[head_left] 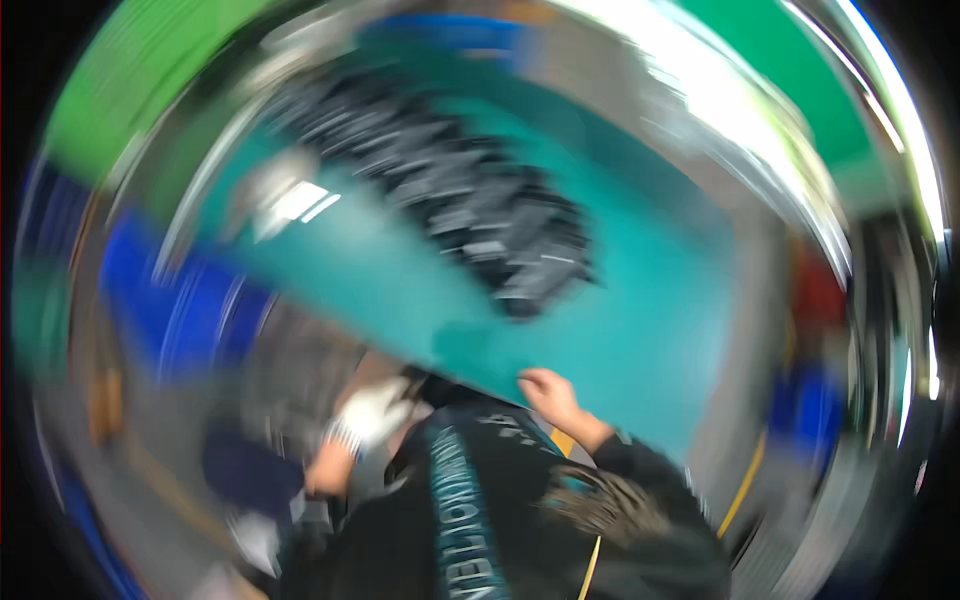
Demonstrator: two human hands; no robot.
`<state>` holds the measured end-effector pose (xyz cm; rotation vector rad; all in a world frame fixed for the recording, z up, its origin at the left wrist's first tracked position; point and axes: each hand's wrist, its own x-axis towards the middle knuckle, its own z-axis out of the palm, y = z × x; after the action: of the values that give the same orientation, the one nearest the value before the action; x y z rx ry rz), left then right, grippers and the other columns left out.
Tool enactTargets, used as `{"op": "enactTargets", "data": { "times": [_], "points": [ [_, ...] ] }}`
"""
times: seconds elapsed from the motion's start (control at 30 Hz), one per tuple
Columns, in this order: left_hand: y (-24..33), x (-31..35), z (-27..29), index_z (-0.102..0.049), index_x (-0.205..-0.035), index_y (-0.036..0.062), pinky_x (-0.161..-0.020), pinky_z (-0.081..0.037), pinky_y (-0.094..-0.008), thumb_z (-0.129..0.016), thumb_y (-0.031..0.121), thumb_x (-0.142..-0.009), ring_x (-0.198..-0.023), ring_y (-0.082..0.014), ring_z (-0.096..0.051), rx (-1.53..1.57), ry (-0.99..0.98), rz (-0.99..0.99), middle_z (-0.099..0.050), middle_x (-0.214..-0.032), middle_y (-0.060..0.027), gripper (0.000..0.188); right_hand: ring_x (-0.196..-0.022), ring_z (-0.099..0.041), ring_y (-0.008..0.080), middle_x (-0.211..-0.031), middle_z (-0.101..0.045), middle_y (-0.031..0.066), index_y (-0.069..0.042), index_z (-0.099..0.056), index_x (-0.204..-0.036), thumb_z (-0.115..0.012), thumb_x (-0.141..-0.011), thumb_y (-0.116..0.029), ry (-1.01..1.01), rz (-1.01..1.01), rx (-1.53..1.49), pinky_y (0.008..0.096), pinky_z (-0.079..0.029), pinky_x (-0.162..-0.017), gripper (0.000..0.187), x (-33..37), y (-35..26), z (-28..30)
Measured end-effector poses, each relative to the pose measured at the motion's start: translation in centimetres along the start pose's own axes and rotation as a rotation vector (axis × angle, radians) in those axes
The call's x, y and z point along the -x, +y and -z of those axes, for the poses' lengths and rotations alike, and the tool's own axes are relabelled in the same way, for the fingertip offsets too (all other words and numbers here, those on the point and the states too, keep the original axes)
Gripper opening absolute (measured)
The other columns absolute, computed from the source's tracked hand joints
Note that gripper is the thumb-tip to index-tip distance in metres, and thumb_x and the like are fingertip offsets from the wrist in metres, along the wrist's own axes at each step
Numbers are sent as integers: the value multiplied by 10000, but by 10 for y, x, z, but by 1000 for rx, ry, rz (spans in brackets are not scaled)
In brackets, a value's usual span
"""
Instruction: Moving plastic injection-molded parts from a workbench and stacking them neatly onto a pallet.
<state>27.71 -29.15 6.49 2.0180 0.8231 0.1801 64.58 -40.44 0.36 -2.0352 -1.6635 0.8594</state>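
The picture is heavily smeared by motion. My right hand (553,397) is bare, with its fingers curled in at the near edge of the green table (650,330). Nothing shows in it. To the left, a white-gloved hand (372,413) with a bare forearm reaches in beside my dark top, close to the table edge. Its arm runs toward a navy shape at the lower left, apparently another person's. A patch of skin below the glove may belong to my left hand, but its fingers are hidden. On the table lies a long heap of black and grey pieces (480,205), kind unclear.
A blurred pale object (280,190) with a bright patch is at the table's left side. Blue containers (180,300) stand left of the table, and another blue container (805,410) is at the right. Yellow lines (743,485) mark the grey floor.
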Motion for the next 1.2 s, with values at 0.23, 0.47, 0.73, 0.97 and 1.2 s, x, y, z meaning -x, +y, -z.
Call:
{"op": "enactTargets", "data": {
  "times": [0.23,0.47,0.73,0.97,1.2],
  "points": [
    [41,116,-117,-606,-1272,73,-954,-503,-477,-548,294,-898,-1093,-388,-636,92,277,165,-666,-1190,-194,439,-872,-618,149,-958,-689,92,35,-672,-1093,-644,-962,-100,144,-128,-120,296,-513,-818,190,243,77,-32],
    [-16,481,-376,-657,-1197,75,-949,-507,-463,-571,278,-853,-1089,-375,-654,319,657,895,-691,-1138,-206,408,-785,-567,162,-877,-654,81,28,-644,-979,-654,-952,-99,-320,222,-50,322,-493,-741,130,226,27,-220],
    [19,604,-481,-650,-1187,94,-930,-503,-486,-562,292,-840,-1057,-385,-659,565,792,1292,-690,-1103,-224,409,-716,-541,261,-785,-615,194,47,-624,-856,-652,-859,-243,-408,385,420,428,-479,-703,292,161,-10,-345],
    [-71,597,-330,-602,-1297,119,-943,-503,-466,-550,345,-863,-1050,-375,-659,547,844,1186,-701,-1116,-186,492,-669,-598,184,-720,-671,128,42,-656,-834,-623,-894,-141,-597,408,228,363,-513,-668,195,89,-93,-429],
    [-185,420,-104,-596,-1289,108,-949,-510,-448,-542,338,-892,-1066,-369,-654,313,576,956,-698,-1142,-163,462,-590,-615,103,-734,-653,42,7,-673,-974,-634,-946,-103,-430,-97,-368,245,-490,-539,120,-39,-146,-388]
  ]
}}
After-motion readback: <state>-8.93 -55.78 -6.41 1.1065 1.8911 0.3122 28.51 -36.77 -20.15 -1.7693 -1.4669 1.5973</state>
